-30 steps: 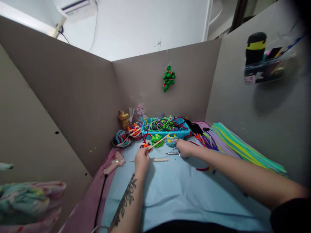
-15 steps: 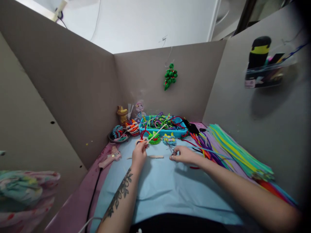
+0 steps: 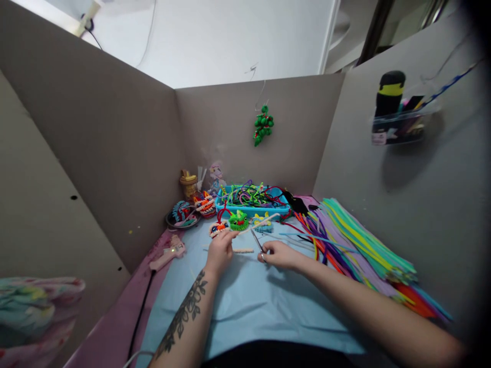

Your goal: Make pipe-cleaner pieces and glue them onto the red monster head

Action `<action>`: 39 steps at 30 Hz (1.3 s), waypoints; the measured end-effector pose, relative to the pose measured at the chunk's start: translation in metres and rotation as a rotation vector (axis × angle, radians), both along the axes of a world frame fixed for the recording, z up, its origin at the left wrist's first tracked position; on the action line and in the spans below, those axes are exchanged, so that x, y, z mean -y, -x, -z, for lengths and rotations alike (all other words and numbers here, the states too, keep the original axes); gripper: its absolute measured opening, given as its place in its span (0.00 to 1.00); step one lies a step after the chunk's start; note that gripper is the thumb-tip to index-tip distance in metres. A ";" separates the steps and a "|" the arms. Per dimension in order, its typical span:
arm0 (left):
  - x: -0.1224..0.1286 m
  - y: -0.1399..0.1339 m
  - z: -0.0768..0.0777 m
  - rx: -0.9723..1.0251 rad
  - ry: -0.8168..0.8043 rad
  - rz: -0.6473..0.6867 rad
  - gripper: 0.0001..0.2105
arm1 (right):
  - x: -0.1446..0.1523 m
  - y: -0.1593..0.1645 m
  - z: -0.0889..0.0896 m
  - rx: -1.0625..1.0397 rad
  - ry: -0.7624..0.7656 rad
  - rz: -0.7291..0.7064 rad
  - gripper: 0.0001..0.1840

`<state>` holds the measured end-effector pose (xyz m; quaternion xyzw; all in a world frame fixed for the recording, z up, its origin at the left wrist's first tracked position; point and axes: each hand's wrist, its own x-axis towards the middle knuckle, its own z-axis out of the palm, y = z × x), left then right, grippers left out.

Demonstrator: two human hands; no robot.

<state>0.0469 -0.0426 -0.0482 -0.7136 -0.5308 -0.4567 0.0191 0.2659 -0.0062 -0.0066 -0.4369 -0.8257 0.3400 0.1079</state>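
A pale cream pipe cleaner [image 3: 264, 221] is pinched in my left hand [image 3: 220, 250] and slants up to the right. In my right hand [image 3: 278, 254] is a pair of scissors [image 3: 258, 240], their tips pointing up and left, just below the pipe cleaner and apart from it. A short cream piece [image 3: 243, 251] lies on the blue sheet between my hands. Beyond them sit a white and orange fuzzy figure [image 3: 218, 228], a green one [image 3: 239, 221] and a blue and yellow one [image 3: 262, 223], the last partly behind the pipe cleaner.
A blue basket [image 3: 251, 210] of tangled pipe cleaners stands at the back. Bundles of coloured pipe cleaners [image 3: 360, 240] lie on the right. A pink glue gun [image 3: 169, 254] with a cord lies left, near a dark dish [image 3: 172, 223]. Grey panels [image 3: 230, 133] enclose the table.
My left hand has turned the pipe cleaner lower, from steeply upward to a shallower slant rightward. The scissors stay in my right hand, near its tip side. The whole view has shifted slightly.
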 end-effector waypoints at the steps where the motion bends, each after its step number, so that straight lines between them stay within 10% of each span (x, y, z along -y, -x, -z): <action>1: 0.000 0.000 0.001 -0.005 -0.001 -0.002 0.23 | 0.000 0.000 0.001 -0.008 0.004 0.004 0.14; 15: 0.000 -0.019 -0.004 -0.023 -0.124 -0.030 0.08 | 0.013 0.020 0.034 -0.111 -0.089 0.071 0.15; 39: -0.005 -0.018 -0.002 0.179 -0.018 0.094 0.08 | 0.010 0.012 0.042 -0.371 0.277 -0.042 0.19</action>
